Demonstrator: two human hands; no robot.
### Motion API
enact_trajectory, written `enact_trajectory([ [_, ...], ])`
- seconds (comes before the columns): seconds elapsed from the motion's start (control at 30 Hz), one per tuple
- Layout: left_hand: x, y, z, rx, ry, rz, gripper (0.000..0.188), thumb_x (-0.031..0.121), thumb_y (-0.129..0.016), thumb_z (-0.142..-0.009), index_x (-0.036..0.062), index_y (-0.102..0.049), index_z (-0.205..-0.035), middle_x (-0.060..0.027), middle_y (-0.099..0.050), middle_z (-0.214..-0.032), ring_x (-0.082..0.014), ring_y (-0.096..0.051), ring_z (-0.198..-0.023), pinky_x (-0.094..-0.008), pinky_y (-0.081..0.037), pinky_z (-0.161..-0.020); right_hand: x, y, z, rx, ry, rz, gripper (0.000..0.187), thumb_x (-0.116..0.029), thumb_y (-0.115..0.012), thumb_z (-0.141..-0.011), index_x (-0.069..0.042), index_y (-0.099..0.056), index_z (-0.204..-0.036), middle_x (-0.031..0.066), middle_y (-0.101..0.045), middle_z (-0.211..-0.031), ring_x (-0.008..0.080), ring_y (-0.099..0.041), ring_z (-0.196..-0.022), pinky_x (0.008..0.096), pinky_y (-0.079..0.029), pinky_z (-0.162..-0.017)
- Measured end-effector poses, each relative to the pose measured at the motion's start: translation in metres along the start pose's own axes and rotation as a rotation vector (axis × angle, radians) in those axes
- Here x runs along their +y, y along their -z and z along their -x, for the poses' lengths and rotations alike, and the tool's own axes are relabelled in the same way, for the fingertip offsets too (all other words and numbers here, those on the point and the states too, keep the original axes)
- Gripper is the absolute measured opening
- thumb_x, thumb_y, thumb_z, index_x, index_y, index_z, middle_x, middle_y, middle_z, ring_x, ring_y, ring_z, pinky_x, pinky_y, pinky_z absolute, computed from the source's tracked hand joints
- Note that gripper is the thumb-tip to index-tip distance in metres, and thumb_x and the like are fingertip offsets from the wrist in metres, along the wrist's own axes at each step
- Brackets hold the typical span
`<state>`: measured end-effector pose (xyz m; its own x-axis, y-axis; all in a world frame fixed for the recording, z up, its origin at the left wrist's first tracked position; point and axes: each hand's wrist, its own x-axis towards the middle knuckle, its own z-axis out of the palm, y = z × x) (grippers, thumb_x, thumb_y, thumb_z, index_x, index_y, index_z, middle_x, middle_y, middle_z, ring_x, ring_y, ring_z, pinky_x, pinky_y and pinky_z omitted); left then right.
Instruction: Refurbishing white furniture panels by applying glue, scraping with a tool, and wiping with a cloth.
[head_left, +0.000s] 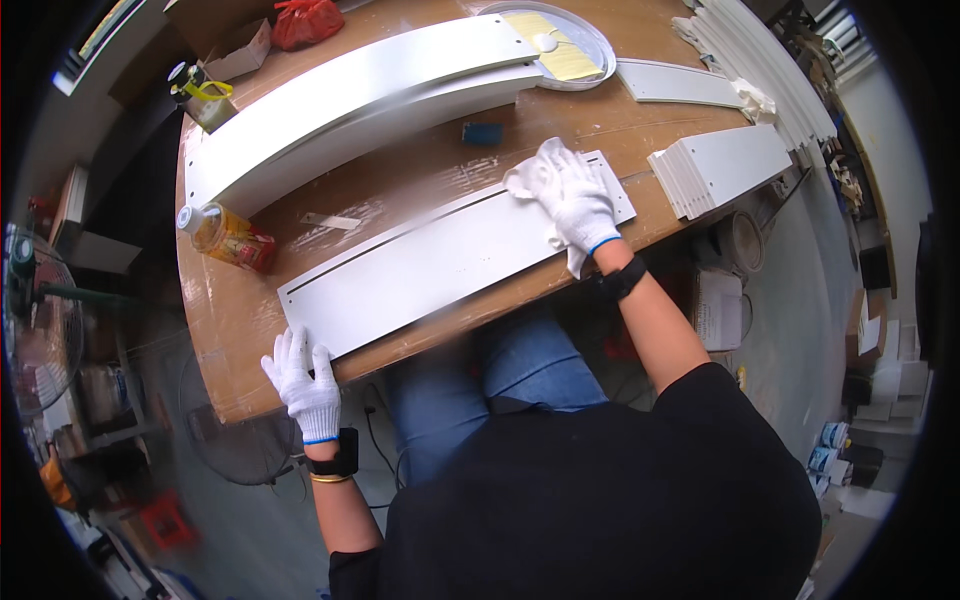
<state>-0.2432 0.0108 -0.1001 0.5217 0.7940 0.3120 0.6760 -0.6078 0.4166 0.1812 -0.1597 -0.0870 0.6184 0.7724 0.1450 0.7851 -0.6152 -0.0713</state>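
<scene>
A long white board [440,260] with a dark groove along its far side lies flat on the brown tabletop in front of me. My right hand [582,205], in a white knit glove, presses a crumpled white cloth [536,178] onto the board's right end. Part of the cloth hangs below the palm, by the near edge. At the left near corner of the board rests my left hand [303,385], also gloved, its fingers apart and its thumb by the corner. Both wrists wear black bands.
Long white panels [350,95] lie at the back left. A clear bottle [225,237] with a white cap stands left of the board. A small blue block [482,133] sits behind it. Stacked short white boards [725,165] and a round tray [600,50] are farther off.
</scene>
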Motion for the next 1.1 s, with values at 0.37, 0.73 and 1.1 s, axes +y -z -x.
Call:
enact_trajectory([
  [0.37,-0.041,0.043,-0.016,0.186,0.452,0.917,0.038,0.007,-0.049,-0.095,-0.0056,-0.047,-0.131,-0.0166,-0.063,-0.114,-0.0204,-0.06,-0.107,-0.0303,-0.045,-0.097,-0.338,-0.002,0.048,-0.277,0.602,-0.802,0.045,-0.033,-0.063,-0.077,-0.004,-0.058,-0.111,0.0205,-0.06,-0.114,0.0347,-0.054,-0.11,0.0414,-0.038,-0.099],
  [0.73,-0.036,0.061,0.018,0.057,0.554,0.82,0.029,0.011,-0.052,-0.096,-0.0018,-0.057,-0.122,-0.0116,-0.068,-0.097,-0.0061,-0.052,-0.057,-0.022,-0.049,-0.065,-0.116,0.049,0.041,-0.16,-0.028,-1.675,0.039,0.008,-0.039,-0.086,0.0,-0.054,-0.121,0.0137,-0.063,-0.113,0.0225,-0.062,-0.103,0.0336,-0.055,-0.086],
  [1.1,0.013,0.033,-0.027,-0.144,0.17,0.35,0.037,0.017,-0.059,-0.091,0.0018,-0.055,-0.124,-0.0146,-0.058,-0.124,-0.0261,-0.055,-0.114,-0.0345,-0.042,-0.098,-0.186,0.05,0.101,-0.753,0.277,-1.286,0.037,0.004,-0.054,-0.079,-0.012,-0.063,-0.111,0.012,-0.064,-0.099,0.031,-0.063,-0.089,0.0383,-0.052,-0.081],
])
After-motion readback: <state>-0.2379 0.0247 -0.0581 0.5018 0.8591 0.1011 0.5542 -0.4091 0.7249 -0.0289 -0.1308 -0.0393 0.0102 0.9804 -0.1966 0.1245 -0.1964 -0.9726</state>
